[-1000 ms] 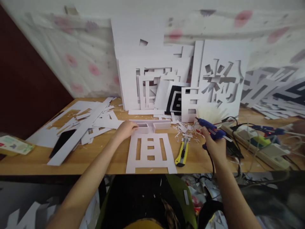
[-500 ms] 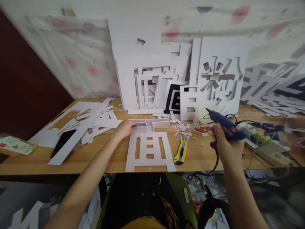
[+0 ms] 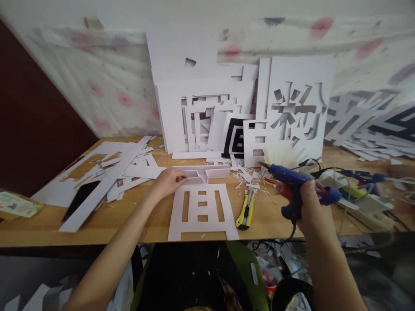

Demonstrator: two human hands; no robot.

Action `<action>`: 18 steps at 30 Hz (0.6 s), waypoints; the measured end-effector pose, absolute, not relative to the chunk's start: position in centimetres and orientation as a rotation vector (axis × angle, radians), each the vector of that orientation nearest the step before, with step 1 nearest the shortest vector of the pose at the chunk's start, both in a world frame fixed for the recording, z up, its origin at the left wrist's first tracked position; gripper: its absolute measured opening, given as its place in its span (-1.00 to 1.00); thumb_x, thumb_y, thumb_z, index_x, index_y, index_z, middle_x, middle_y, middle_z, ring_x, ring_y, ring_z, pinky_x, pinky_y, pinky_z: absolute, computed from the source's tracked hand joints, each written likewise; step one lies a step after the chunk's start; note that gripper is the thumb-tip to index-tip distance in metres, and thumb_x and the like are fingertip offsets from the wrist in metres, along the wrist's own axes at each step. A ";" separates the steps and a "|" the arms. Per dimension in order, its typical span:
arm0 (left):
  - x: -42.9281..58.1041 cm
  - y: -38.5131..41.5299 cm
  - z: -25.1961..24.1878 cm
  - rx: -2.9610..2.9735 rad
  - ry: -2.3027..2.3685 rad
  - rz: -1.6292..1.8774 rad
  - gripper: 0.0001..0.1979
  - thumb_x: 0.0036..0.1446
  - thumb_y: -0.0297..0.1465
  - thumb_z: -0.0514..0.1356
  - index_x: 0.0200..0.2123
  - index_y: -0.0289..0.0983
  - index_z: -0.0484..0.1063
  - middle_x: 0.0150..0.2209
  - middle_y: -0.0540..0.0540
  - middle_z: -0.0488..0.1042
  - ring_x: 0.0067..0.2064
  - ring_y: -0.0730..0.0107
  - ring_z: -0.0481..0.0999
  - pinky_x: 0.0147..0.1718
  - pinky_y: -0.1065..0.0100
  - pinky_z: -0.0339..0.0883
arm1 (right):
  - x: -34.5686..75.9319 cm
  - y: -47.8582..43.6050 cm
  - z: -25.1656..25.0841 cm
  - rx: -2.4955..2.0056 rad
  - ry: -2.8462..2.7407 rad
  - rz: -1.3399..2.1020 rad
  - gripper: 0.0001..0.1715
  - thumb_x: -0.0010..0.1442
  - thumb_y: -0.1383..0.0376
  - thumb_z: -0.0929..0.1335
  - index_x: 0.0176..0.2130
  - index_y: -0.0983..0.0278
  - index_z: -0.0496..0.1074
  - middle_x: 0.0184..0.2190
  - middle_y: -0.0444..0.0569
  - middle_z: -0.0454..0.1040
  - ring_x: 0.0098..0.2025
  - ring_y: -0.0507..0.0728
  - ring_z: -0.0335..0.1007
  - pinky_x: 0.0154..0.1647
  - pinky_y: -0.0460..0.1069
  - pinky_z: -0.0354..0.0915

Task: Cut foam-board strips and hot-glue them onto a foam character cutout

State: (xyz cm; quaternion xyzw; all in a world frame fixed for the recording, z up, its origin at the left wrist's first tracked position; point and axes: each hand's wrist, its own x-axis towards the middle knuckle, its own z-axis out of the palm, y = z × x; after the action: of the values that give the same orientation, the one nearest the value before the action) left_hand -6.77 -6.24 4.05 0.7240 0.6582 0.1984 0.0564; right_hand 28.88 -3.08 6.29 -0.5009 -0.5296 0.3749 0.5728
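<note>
White board strips (image 3: pixel 217 173) stand on edge on the table (image 3: pixel 145 229), ahead of me and a bit left of centre, just beyond the far end of the cut-out character panel (image 3: pixel 202 211). Can't tell from here if strips and panel are joined.

Key relation: the strips' long axis runs left to right, roughly parallel to the table's front edge. Left hand (image 3: pixel 169 180) sits at their left end, fingers narrow, fingertips pinching the near-left wall. That's the nearer hand.

Right hand (image 3: pixel 313 207) is wrapped round the grip of a blue glue gun (image 3: pixel 285 174), off to the right. Nozzle points left, slightly away from me, past the right end of the strips with a clear gap between. Looks raised above the table; can't judge how high.

Panel lies flat, legs toward me. Yellow utility knife (image 3: pixel 245 209) is just right of it, blade end away from me. White scraps (image 3: pixel 248 176) litter the stretch between strips and nozzle. Pierced boards (image 3: pixel 301 69) lean upright behind.
</note>
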 end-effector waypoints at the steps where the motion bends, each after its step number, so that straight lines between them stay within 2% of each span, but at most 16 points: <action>1: -6.2 -6.9 4.4 2.228 1.960 0.701 -0.87 0.20 -0.43 0.21 -0.29 -0.24 0.59 -0.32 -0.05 0.64 -0.32 0.34 0.59 -0.26 0.34 0.43 | 28.9 -3.4 6.2 -1.167 -1.287 0.939 -0.33 0.08 -0.28 0.33 -0.35 0.27 0.46 -0.54 -0.07 0.43 -0.56 0.06 0.30 -0.67 -0.09 0.19; 4: -4.0 -9.4 5.9 2.431 1.704 1.200 -0.88 0.24 -0.44 0.19 -0.30 -0.25 0.54 -0.31 -0.03 0.62 -0.31 0.42 0.58 -0.27 0.40 0.45 | 28.6 -4.4 6.2 -1.103 -1.513 1.088 -0.33 0.07 -0.30 0.32 -0.39 0.25 0.46 -0.57 -0.09 0.41 -0.60 0.03 0.23 -0.67 -0.08 0.17; 7: -2.1 -11.8 7.4 2.637 1.591 1.407 -0.89 0.22 -0.53 0.21 -0.23 -0.25 0.51 -0.28 -0.01 0.61 -0.25 0.46 0.59 -0.23 0.45 0.45 | 27.9 -5.3 6.8 -0.982 -1.734 1.170 -0.30 0.05 -0.33 0.32 -0.49 0.24 0.45 -0.59 -0.07 0.42 -0.59 0.04 0.24 -0.64 -0.07 0.19; 13: -0.3 -13.5 8.4 2.723 1.571 1.583 -0.80 0.13 -0.66 0.26 -0.20 -0.31 0.50 -0.25 -0.07 0.59 -0.23 0.45 0.60 -0.22 0.45 0.48 | 26.9 -6.7 7.7 -0.790 -1.858 1.162 -0.24 0.07 -0.37 0.28 -0.56 0.23 0.45 -0.60 -0.03 0.44 -0.53 0.11 0.36 -0.52 -0.02 0.30; 18: -0.2 -13.5 8.1 2.716 1.664 1.624 -0.82 0.11 -0.62 0.31 -0.19 -0.34 0.51 -0.26 -0.09 0.59 -0.26 0.44 0.60 -0.21 0.43 0.49 | 27.3 -6.9 6.8 -0.829 -1.755 1.129 -0.16 0.00 -0.44 0.25 -0.54 0.24 0.47 -0.65 -0.07 0.40 -0.61 0.07 0.29 -0.44 0.01 0.38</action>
State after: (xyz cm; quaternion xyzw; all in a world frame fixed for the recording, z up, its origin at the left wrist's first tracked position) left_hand -0.19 -13.46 8.06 0.7420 0.4544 0.4435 -0.2152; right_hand 27.35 -6.85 6.77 -0.3327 -0.7045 0.4533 0.4331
